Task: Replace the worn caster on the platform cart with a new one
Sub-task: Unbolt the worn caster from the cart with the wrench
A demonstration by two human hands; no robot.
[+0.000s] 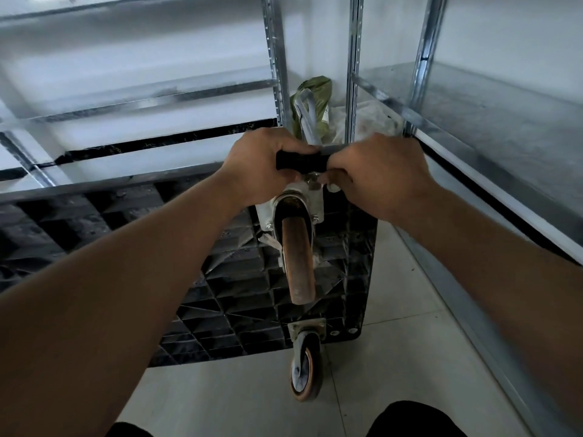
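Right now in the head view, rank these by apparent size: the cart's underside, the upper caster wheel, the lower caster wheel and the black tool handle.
1. cart's underside
2. upper caster wheel
3. lower caster wheel. Unsure against 2: differing distance from the camera may explain the gap.
4. black tool handle

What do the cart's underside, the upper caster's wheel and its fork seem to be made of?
Cart underside: likely moulded black plastic, matte, judging by its ribbed grid. Upper caster wheel: probably rubber or polyurethane, with a dull brown, scuffed tread. Fork: looks like plated steel, pale and slightly shiny, with bolts at its side.
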